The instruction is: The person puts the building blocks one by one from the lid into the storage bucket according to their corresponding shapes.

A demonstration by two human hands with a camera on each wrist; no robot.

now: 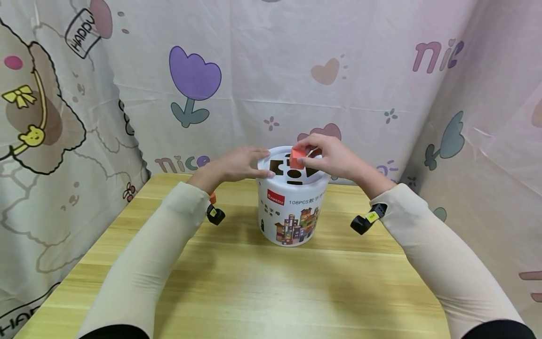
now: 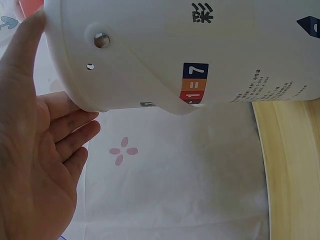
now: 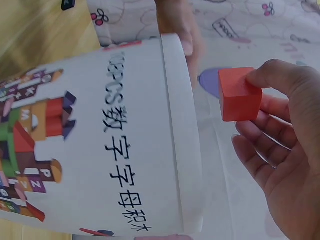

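A white round bucket (image 1: 292,212) printed with pictures of toy blocks stands upright on the wooden table. Its white lid (image 1: 277,153) has several dark cut-out holes. My right hand (image 1: 332,155) pinches a red toy block (image 3: 240,95) between thumb and fingers, just above the lid. In the right wrist view the block is apart from the lid's rim. My left hand (image 1: 243,165) rests at the left side of the lid, with thumb and fingers spread along the rim. The left wrist view shows those fingers (image 2: 75,127) extended against the bucket's edge.
The wooden table (image 1: 279,292) extends in front of the bucket. A patterned curtain (image 1: 262,61) hangs close behind and along both sides. Black wrist cameras sit on both wrists, the left one (image 1: 216,215) beside the bucket.
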